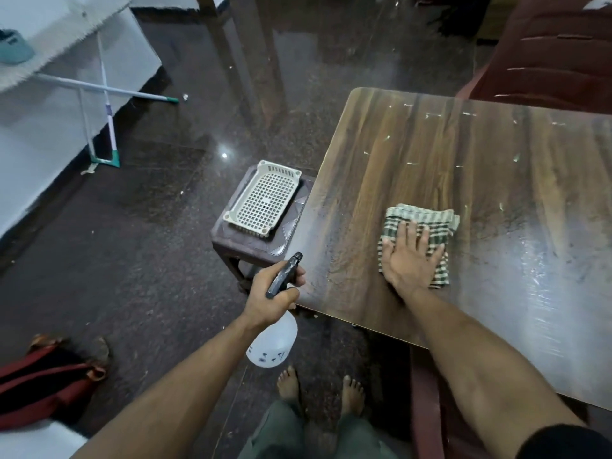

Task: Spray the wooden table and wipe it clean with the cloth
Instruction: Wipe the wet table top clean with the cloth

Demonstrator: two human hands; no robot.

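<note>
- No words, brands or numbers can be read anywhere.
- The white spray bottle [273, 342] carries a few small dark printed marks near its base, too small and blurred to make out.

We have one wide-angle view, worn on the person's head and looking forward and steeply down. Both forearms reach in from the bottom edge, with the table [480, 180] close on our right and the floor [149, 243] on our left. The person's bare feet [319, 389] show straight below us.
</note>
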